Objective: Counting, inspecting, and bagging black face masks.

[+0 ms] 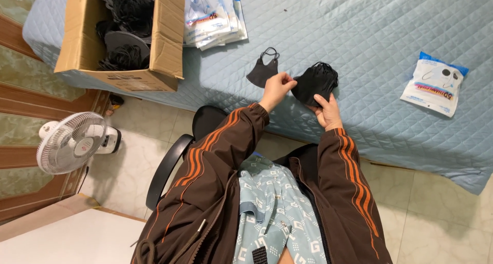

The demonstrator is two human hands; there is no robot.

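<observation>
My right hand (326, 110) grips a stack of black face masks (315, 82) above the edge of a light blue quilted bed (370, 33). My left hand (277, 88) pinches the left edge of that same stack with thumb and fingers. A single black mask (263, 70) lies flat on the quilt just left of my left hand. Both arms wear brown sleeves with orange stripes.
An open cardboard box (167, 43) full of black masks sits at the bed's left end. A pile of white and blue packets (213, 15) lies beside it. Another white packet (434, 84) rests on the right. A white fan (69, 141) stands on the floor, and a black chair (164, 169) is under me.
</observation>
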